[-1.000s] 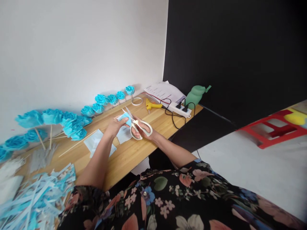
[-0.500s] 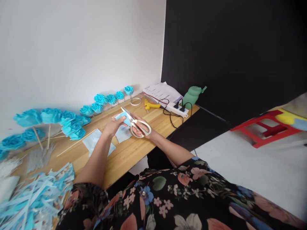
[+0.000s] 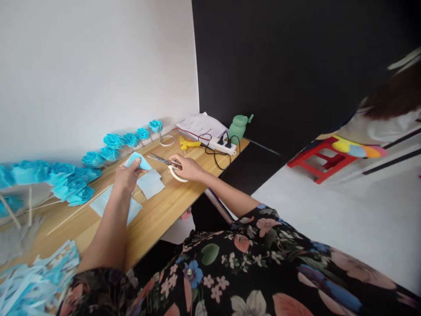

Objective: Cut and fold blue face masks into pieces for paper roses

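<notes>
Between thumb and fingers, my left hand (image 3: 127, 176) pinches a folded piece of blue crepe paper (image 3: 139, 161). My right hand (image 3: 188, 167) is closed round the pale handles of a pair of scissors (image 3: 178, 174), whose blades point left toward the paper but stand apart from it. Under and beside my hands, light blue paper squares (image 3: 151, 184) lie on the wooden table. Another pale blue sheet (image 3: 102, 203) is partly hidden beneath my left forearm.
Blue paper roses (image 3: 71, 182) line the wall on the left. Paper strips (image 3: 42, 276) heap at the near left. Farther back are a tape ring (image 3: 167, 140), a yellow glue gun (image 3: 189, 144), a power strip (image 3: 222, 146) and a green bottle (image 3: 237, 128). A red stool (image 3: 320, 160) stands right.
The scissors have drawn away from the blue paper and lowered toward the table; my hands are now farther apart. The view has swung right, bringing part of another person into sight.
</notes>
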